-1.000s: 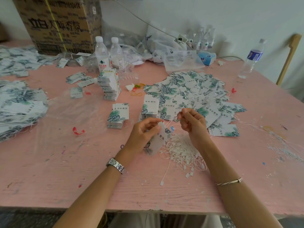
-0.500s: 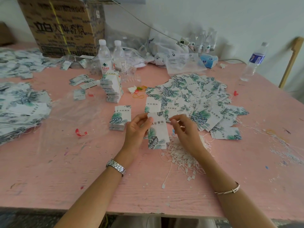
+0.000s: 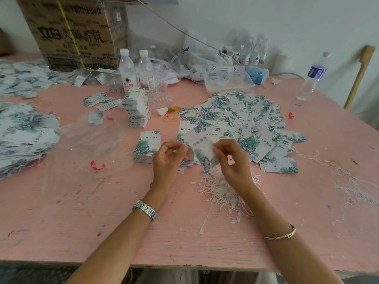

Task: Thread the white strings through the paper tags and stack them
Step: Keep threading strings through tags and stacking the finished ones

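Observation:
A blurred white paper tag point(image 3: 202, 149) with a green leaf print hangs above the pink table point(image 3: 82, 212), pinched between both hands. My left hand point(image 3: 167, 158) grips its left edge and my right hand point(image 3: 231, 158) grips its right edge. Below my right hand lies a tangled pile of white strings point(image 3: 223, 191). A short neat stack of tags point(image 3: 146, 147) sits just left of my left hand. Loose tags point(image 3: 242, 117) spread in a wide heap behind my hands. Whether a string runs through the held tag cannot be made out.
A taller tag stack point(image 3: 137, 109) stands behind, with two water bottles point(image 3: 135, 70) and a cardboard box point(image 3: 75, 31) further back. More strung tags point(image 3: 22, 132) heap at the left edge. Another bottle point(image 3: 313, 76) stands far right. Clear plastic point(image 3: 88, 144) lies at mid left.
The tag has lifted and tilted between my hands and is now blurred. My right hand has risen off the string pile to pinch the tag's right edge.

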`<action>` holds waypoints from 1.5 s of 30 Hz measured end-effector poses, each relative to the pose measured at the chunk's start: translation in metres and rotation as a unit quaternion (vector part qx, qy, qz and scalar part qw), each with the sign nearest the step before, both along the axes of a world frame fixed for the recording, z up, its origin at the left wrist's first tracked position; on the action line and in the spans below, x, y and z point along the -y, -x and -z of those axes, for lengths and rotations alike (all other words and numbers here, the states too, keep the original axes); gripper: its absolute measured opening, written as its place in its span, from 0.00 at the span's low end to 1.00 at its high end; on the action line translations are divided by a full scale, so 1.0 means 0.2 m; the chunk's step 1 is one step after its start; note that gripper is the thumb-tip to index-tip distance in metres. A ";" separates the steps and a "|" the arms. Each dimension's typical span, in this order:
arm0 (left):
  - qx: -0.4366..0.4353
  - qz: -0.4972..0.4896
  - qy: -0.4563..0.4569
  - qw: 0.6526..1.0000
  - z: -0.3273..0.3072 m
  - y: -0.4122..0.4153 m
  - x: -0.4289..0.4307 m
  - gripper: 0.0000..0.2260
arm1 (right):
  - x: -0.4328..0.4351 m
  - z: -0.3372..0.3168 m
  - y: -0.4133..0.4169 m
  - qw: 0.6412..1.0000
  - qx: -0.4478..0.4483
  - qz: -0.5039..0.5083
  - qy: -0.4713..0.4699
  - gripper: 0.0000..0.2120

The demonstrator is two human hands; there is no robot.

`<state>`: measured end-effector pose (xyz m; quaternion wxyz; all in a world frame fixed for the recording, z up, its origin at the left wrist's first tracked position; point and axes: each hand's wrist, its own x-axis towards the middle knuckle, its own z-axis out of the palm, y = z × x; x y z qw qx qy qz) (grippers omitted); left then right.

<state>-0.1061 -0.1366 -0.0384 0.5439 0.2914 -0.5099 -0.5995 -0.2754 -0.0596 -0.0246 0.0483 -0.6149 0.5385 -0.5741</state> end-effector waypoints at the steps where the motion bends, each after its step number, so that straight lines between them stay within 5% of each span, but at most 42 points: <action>1: 0.004 -0.001 0.004 1.000 0.00 0.00 0.00 0.04 | 0.00 0.00 0.01 0.999 -0.015 0.034 0.025 0.08; 7: 0.044 -0.002 0.020 0.999 0.00 0.00 0.00 0.02 | 0.02 -0.02 0.13 0.966 -0.054 0.246 0.054 0.07; 11: 0.118 -0.004 0.101 0.988 0.02 0.00 -0.02 0.06 | 0.04 -0.02 0.23 0.896 -0.148 0.417 -0.041 0.10; 13: 0.221 -0.034 0.232 0.947 0.04 0.00 -0.05 0.07 | 0.04 -0.02 0.26 0.865 -0.160 0.461 -0.115 0.14; 15: 0.326 -0.075 0.371 0.866 0.05 0.01 -0.07 0.06 | 0.03 -0.01 0.28 0.840 -0.160 0.483 -0.191 0.17; 17: 0.386 -0.076 0.431 0.812 0.06 0.01 -0.08 0.05 | 0.02 -0.01 0.30 0.820 -0.154 0.495 -0.241 0.18; 25: 0.421 -0.059 0.444 0.789 0.06 0.01 -0.07 0.08 | 0.02 0.03 0.30 0.774 -0.176 0.508 -0.335 0.15; 28: 0.424 -0.061 0.436 0.792 0.06 0.01 -0.07 0.08 | 0.02 0.02 0.28 0.784 -0.177 0.499 -0.323 0.17; 34: 0.429 -0.057 0.422 0.797 0.05 0.01 -0.08 0.08 | 0.01 -0.04 0.16 0.916 -0.229 0.252 -0.212 0.13; 38: 0.437 -0.057 0.414 0.796 0.05 0.01 -0.08 0.08 | 0.01 -0.01 0.08 0.911 -0.297 0.155 -0.240 0.13; 45: 0.442 -0.048 0.407 0.798 0.06 0.01 -0.07 0.10 | 0.00 0.00 0.07 0.930 -0.270 0.109 -0.227 0.06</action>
